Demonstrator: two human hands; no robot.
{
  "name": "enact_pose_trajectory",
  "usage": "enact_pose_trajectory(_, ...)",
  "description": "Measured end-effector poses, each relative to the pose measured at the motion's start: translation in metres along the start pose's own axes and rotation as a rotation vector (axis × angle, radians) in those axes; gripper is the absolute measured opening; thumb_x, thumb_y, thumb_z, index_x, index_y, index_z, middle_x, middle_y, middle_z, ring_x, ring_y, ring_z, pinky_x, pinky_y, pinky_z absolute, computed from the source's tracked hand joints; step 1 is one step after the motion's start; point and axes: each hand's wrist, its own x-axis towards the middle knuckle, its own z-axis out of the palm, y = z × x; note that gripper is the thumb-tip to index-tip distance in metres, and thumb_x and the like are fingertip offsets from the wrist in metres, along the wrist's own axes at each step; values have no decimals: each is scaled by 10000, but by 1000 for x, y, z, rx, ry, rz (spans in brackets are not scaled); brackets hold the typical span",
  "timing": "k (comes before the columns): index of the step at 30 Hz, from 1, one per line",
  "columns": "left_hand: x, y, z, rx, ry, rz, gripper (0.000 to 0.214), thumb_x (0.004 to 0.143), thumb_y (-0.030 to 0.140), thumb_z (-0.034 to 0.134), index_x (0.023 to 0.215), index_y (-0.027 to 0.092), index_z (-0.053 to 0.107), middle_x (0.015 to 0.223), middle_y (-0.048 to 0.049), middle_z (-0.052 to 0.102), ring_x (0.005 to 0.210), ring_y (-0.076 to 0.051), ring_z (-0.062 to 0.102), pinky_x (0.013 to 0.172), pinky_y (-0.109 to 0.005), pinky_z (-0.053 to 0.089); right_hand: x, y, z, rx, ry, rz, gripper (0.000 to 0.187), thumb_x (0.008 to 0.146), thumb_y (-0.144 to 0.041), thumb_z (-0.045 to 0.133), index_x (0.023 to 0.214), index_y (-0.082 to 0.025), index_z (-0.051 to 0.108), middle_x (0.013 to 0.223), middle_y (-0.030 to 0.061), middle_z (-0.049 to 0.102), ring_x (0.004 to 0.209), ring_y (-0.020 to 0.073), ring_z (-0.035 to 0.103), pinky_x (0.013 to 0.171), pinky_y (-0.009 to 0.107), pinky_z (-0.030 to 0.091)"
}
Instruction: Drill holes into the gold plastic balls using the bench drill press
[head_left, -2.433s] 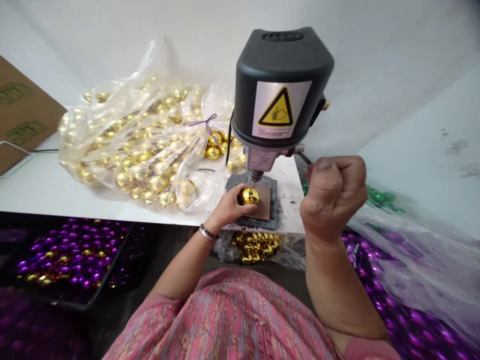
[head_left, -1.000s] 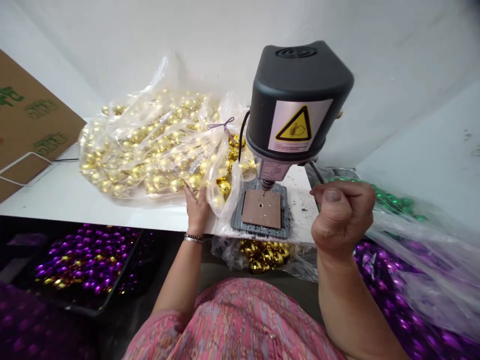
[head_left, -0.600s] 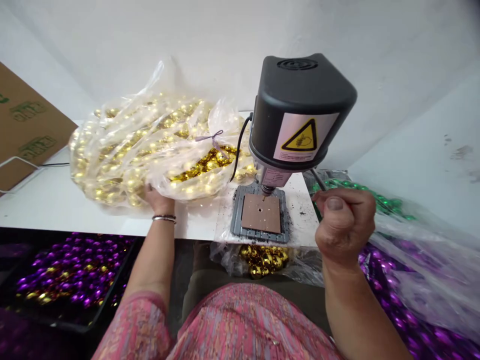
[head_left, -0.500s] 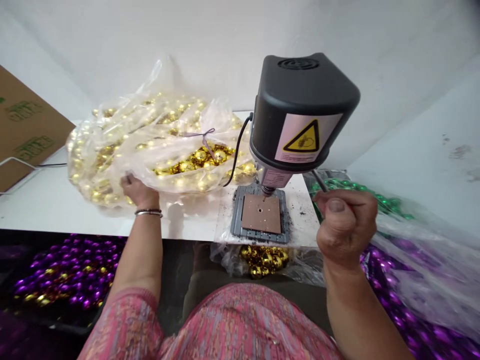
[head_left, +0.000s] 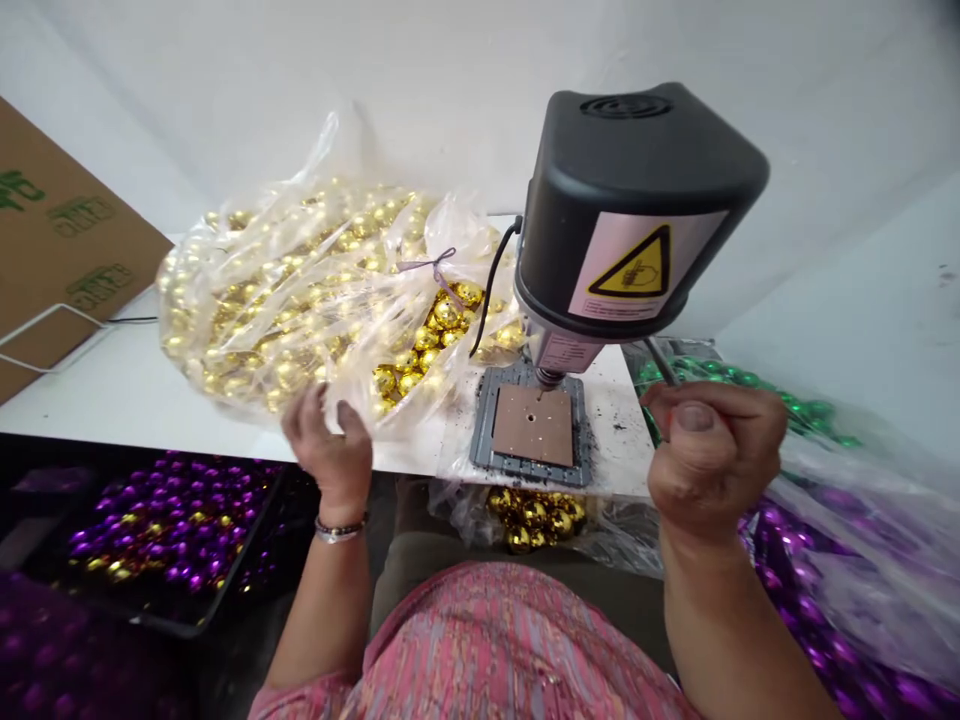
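My right hand (head_left: 712,455) is wrapped round the lever (head_left: 660,360) of a small black drill press (head_left: 637,180). Below its chuck, a brown square board (head_left: 517,440) with a hole in it lies on the grey base plate (head_left: 486,425). My left hand (head_left: 328,445) is at the front edge of a clear plastic bag (head_left: 300,290), its fingers parted and curved, with nothing visible in them. Whether the fingertips touch the plastic I cannot tell. Shiny gold balls (head_left: 424,355) show in the bag's opening, near a purple tie (head_left: 439,262).
Dark crumbs lie round the base on the white table (head_left: 82,400). A cardboard box (head_left: 67,240) stands at left. Purple and gold balls (head_left: 180,530) fill a black tray below. More gold balls (head_left: 536,515) are in plastic on my lap; green balls (head_left: 735,385) lie at right.
My left hand has drawn back from the bag towards me and to the right, its fingers spreading. The bag's opening has shifted. My right hand stays on the lever. The view has turned slightly.
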Motion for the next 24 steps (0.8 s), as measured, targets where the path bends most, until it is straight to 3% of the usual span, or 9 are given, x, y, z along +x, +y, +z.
enact_pose_trajectory(1, -2, 16, 1, 1, -34, 136, 338, 915, 264, 529, 1224, 149, 604, 1262, -176, 562, 1248, -291, 529, 1142, -478, 399, 0, 0, 0, 2, -1, 13, 247, 896, -439, 547, 836, -215, 632, 680, -15, 551, 684, 159, 624, 664, 345, 504)
enact_pose_trajectory(3, -2, 45, 11, 2, -214, 322, 306, 948, 264, 502, 1208, 175, 636, 1226, -154, 607, 1224, -269, 562, 1125, -440, 421, 0, -1, 1, 7, 3, 13, 244, 900, -440, 541, 850, -217, 627, 692, -16, 557, 682, 154, 620, 668, 345, 506)
enact_pose_trajectory(5, -5, 64, 28, 58, -403, 376, 407, 941, 273, 537, 1324, 141, 580, 1280, -190, 603, 1235, -295, 570, 1085, -437, 454, 1, -2, 1, 5, 3, -13, 234, 908, -430, 532, 861, -220, 624, 714, -17, 574, 684, 142, 617, 670, 332, 498)
enact_pose_trajectory(8, -21, 72, 54, 257, -688, 365, 518, 929, 280, 567, 1407, 87, 519, 1217, -220, 638, 1115, -320, 643, 958, -429, 523, 2, -3, 1, -6, -1, -64, 210, 922, -396, 520, 873, -219, 622, 750, -18, 610, 704, 125, 623, 671, 303, 479)
enact_pose_trajectory(11, -45, 60, 70, 394, -911, 412, 491, 958, 126, 408, 1437, 130, 514, 1116, -160, 684, 973, -250, 685, 865, -362, 545, 2, -2, 0, -16, -7, -86, 183, 931, -360, 511, 891, -217, 619, 779, -19, 631, 715, 113, 624, 667, 283, 466)
enact_pose_trajectory(14, -52, 42, 73, 439, -955, 427, 580, 916, 40, 394, 1458, 209, 513, 1204, -123, 667, 1030, -211, 671, 892, -308, 531, -1, 1, 0, 7, 0, -49, 191, 920, -378, 526, 888, -218, 625, 783, -14, 624, 724, 126, 631, 688, 300, 478)
enact_pose_trajectory(16, -42, 31, 73, 487, -942, 413, 585, 914, 50, 409, 1451, 245, 532, 1235, -120, 649, 1074, -220, 655, 921, -315, 520, -2, 4, 0, 22, 2, -13, 217, 905, -411, 541, 880, -216, 633, 750, -13, 602, 719, 144, 633, 698, 324, 490)
enact_pose_trajectory(21, 1, 14, 72, 722, -886, 247, 433, 923, 126, 415, 1251, 158, 695, 1227, -211, 617, 1075, -319, 641, 885, -410, 526, -4, 5, -2, 2, -29, 41, 265, 889, -450, 549, 843, -208, 646, 698, -7, 563, 749, 172, 644, 712, 355, 507)
enact_pose_trajectory(24, 5, 12, 69, 643, -945, 273, 430, 903, 121, 431, 1237, 166, 699, 1263, -202, 617, 1093, -313, 644, 896, -404, 528, -5, 3, -2, 7, -28, 47, 256, 889, -451, 544, 867, -217, 644, 729, -11, 578, 745, 163, 640, 713, 350, 509)
